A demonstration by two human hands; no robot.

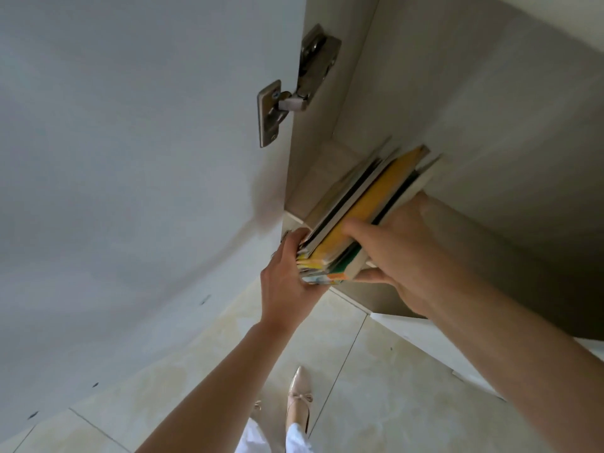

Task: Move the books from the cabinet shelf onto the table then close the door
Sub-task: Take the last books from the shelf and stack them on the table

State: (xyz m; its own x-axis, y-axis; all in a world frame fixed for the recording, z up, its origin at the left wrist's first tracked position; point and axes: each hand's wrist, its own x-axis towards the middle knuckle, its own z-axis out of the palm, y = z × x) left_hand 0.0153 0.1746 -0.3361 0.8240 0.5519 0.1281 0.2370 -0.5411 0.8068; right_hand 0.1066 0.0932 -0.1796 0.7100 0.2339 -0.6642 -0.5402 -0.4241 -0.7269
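Note:
A bundle of several books [369,204] stands on edge on the cabinet shelf [313,178], spines toward me, with a yellow cover on top of the bundle. My left hand [287,273] presses against the left side of the bundle at its near end. My right hand [408,253] grips the right side, thumb laid across the yellow cover and fingers under the near corner. The near end of the books sticks out past the shelf's front edge. The white cabinet door [130,191] stands open on the left.
A metal hinge [294,93] joins the door to the cabinet side wall. A white cabinet panel edge [457,348] lies below the shelf on the right. Beige floor tiles [376,403] lie below, with my shoe [299,397] near the cabinet. No table is in view.

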